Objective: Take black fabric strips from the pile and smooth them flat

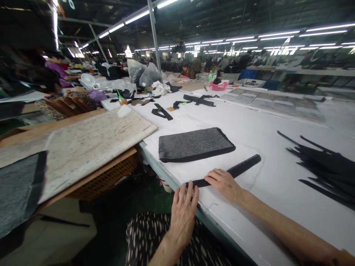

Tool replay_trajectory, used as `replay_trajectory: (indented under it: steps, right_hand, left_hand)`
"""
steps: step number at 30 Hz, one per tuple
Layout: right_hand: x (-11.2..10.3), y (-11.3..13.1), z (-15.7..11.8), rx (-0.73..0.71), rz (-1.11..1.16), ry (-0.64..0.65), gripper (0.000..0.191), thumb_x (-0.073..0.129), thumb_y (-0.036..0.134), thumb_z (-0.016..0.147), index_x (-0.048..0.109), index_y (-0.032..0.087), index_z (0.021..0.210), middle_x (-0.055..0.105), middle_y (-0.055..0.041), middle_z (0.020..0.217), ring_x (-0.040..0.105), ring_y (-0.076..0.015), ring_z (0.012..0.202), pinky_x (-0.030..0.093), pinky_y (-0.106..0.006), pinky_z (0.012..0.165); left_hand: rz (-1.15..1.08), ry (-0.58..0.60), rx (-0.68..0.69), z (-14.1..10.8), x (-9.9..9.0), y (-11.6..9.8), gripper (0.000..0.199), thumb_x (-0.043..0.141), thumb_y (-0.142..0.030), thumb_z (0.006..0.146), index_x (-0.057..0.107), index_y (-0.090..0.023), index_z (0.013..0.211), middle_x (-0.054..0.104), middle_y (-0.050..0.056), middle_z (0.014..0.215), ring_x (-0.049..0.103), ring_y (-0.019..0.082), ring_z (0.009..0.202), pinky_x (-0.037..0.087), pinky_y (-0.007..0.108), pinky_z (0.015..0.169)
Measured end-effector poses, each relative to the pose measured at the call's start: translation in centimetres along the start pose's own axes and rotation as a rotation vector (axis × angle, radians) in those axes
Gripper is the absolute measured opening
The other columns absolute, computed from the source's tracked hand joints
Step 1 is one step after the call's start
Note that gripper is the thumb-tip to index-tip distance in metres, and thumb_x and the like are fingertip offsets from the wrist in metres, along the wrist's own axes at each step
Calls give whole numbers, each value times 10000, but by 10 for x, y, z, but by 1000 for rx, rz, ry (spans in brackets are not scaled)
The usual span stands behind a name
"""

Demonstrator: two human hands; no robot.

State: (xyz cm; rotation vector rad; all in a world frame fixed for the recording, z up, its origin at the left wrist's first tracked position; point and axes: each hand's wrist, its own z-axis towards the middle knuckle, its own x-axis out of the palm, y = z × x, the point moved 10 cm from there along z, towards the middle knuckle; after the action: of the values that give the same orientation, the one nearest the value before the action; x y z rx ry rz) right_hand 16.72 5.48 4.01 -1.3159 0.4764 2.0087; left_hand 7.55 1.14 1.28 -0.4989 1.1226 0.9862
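Observation:
A narrow black fabric strip point(244, 166) lies slantwise on the white tabletop, its near end at the table's edge. My left hand point(183, 210) rests its stretched, slightly parted fingers over that near end; the thumb is hidden. Farther along, my right hand point(226, 186) has its bent fingers closed on the middle of the strip. Just beyond my hands lies a grey fabric panel point(194, 144) with black binding along its front and right edges.
A pile of black strips point(327, 168) lies at right. On the left, a lower board point(83, 144) carries another grey panel point(19, 188), above a yellow-brown crate point(108, 177). Black scraps point(199, 99) and a pink basket point(218, 86) sit farther back. A person in purple point(59, 70) works at far left.

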Motion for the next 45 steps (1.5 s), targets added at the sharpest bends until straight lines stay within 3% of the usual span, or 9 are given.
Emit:
replay_trajectory:
  steps: [7,14,19,26,31,38,45]
  right_hand:
    - [2,-4,2,25,28,69,175,478,73,877,636,147,873,574,-41,823,477,-171,777,394,-288,712]
    - [5,-12,4,97,70,69,157,514,77,866,647,158,845,566,-26,794,479,-158,750,402,-274,690]
    - [5,-17,2,118,40,45,192,495,54,860,651,165,844,572,-27,794,482,-161,750,400,-277,688]
    - [12,-26,4,166,31,100,207,503,29,841,649,175,834,569,-18,790,491,-157,758,400,-270,699]
    - [22,-18,18,178,71,159,169,544,43,825,634,186,831,559,-8,788,496,-154,776,398,-258,695]
    - [28,2,43,156,82,233,130,576,98,836,599,180,739,563,-3,778,503,-149,752,384,-255,661]
    - [28,12,42,88,-32,195,90,581,96,829,607,166,780,562,-23,797,494,-174,752,372,-292,660]
  left_hand:
    - [-40,-52,15,-5,-3,-1,523,450,-78,796,475,-202,1304,465,92,1400,385,290,1298,342,467,1049]
    - [-24,-70,21,-6,0,-1,494,453,-113,810,481,-203,1295,484,89,1385,406,289,1288,350,476,1044]
    - [-30,-91,5,-7,-2,2,512,476,-99,783,493,-193,1285,461,70,1408,370,324,1309,334,501,1051]
    - [-64,-113,5,-7,-5,3,574,468,-29,732,480,-175,1287,467,99,1399,343,297,1333,322,487,1066]
    - [-77,-86,27,-3,-7,0,636,453,9,688,454,-161,1301,440,131,1413,305,295,1353,329,486,1070]
    - [-44,-24,-3,-2,-1,9,672,434,45,654,441,-138,1300,466,191,1375,394,306,1301,404,480,1019]
    - [-40,-29,-30,-5,4,16,656,463,42,654,453,-135,1286,478,207,1359,401,327,1292,417,481,1006]
